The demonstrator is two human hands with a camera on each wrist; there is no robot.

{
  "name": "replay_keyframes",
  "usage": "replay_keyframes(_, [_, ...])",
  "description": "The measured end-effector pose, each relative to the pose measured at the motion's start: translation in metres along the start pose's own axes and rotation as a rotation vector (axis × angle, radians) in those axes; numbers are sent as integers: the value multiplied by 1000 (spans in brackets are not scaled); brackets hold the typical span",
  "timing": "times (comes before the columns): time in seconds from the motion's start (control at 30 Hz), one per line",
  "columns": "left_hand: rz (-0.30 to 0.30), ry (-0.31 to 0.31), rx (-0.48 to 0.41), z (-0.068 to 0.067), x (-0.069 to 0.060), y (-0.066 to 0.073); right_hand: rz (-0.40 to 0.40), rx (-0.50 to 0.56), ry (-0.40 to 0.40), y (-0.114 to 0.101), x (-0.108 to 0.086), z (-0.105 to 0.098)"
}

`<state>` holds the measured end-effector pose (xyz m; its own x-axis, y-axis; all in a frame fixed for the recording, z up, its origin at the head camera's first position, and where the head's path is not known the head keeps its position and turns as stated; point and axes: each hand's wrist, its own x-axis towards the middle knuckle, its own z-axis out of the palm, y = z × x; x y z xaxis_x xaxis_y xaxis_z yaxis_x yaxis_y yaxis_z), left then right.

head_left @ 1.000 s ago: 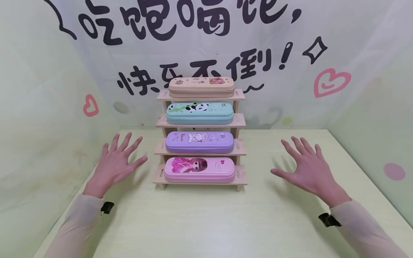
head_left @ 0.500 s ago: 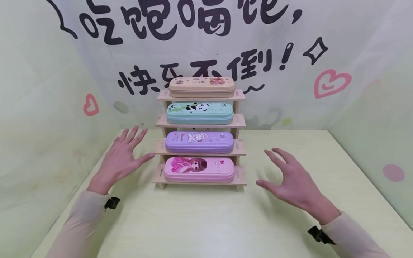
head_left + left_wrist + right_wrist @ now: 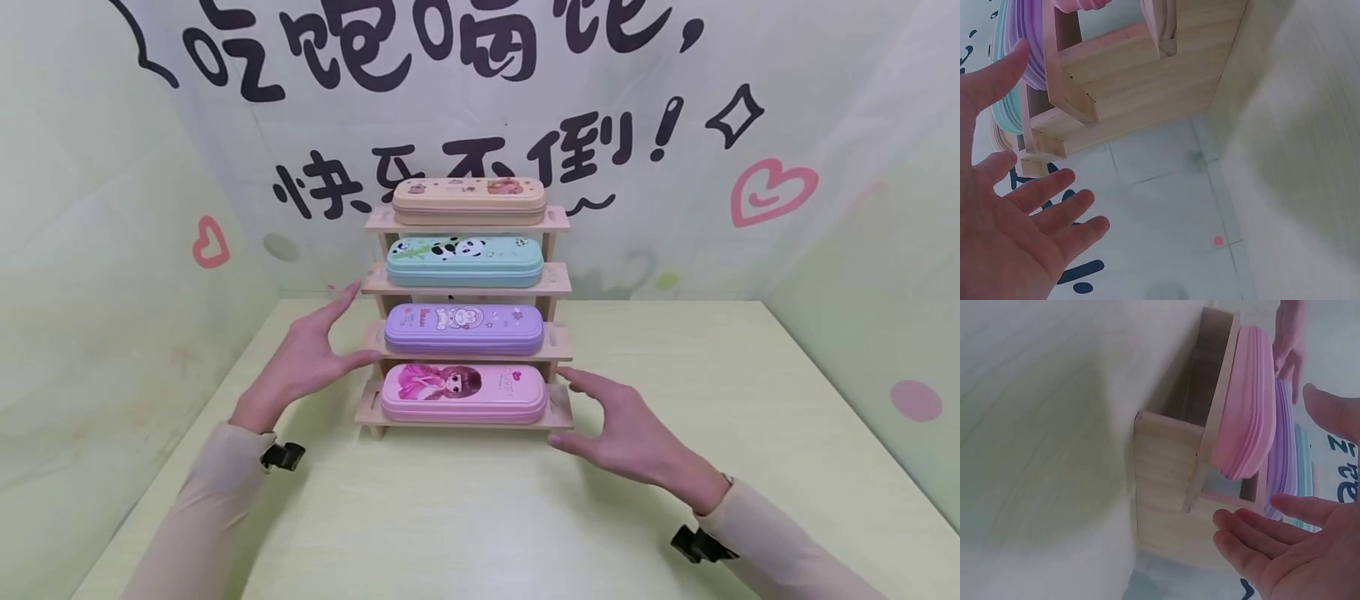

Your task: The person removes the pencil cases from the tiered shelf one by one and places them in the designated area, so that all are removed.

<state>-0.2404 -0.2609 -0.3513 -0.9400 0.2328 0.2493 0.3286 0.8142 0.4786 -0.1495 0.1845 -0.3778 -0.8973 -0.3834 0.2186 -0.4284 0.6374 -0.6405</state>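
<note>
A four-step light wooden rack (image 3: 556, 277) stands on the table. Each step bears one zipped pencil case: a peach one (image 3: 468, 204) on top, then a mint panda one (image 3: 465, 265), a purple one (image 3: 465, 332), and a pink one (image 3: 463, 396) with a doll picture at the bottom. My left hand (image 3: 309, 357) is at the rack's left side, beside the purple case's step, its fingers extended and thumb spread. My right hand (image 3: 628, 429) is by the right end of the lowest step, fingers and thumb apart. Both wrist views show bare palms holding nothing.
The pale table (image 3: 465, 508) reaches out in front of the rack and to both sides. A white printed cloth (image 3: 645, 200) with black lettering hangs close behind it. Pale green cloth walls (image 3: 97, 333) border the left and right.
Both hands have moved inward to the rack, the left from the left and the right from the right and slightly down. The rack and cases have not moved.
</note>
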Motion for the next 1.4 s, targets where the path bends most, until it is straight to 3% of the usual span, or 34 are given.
replay_keyframes(0.3, [37,-21,-52,5,7,-1,-32,22,-38,-5,21,13])
replay_keyframes(0.63, [63,-13,-110,6,10,-4,-46,3,-29,-5,30,18])
replay_keyframes(0.87, [53,-20,-148,6,9,-4,-74,-14,-10,-4,33,20])
replay_keyframes(1.07, [51,-21,-155,7,10,-3,-40,-37,-40,-7,37,24])
replay_keyframes(1.4, [47,-24,-234,10,10,-8,-71,28,-38,-10,44,31])
